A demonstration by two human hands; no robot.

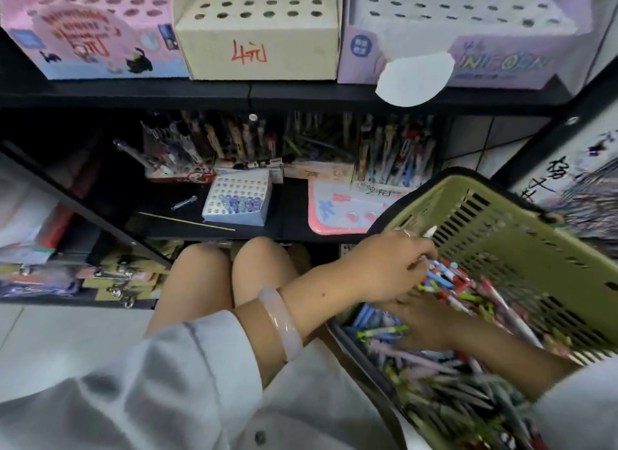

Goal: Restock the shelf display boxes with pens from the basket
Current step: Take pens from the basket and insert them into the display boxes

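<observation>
While gripped, pens (444, 277) diagonal.

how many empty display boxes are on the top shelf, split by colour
pink display box: 1
cream display box: 1
lilac display box: 1
total: 3, all with empty holes as far as the frame shows

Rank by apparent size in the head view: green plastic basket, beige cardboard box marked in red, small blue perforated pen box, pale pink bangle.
1. Green plastic basket, though it sits nearest the camera.
2. Beige cardboard box.
3. Small blue perforated pen box.
4. Pale pink bangle.
</observation>
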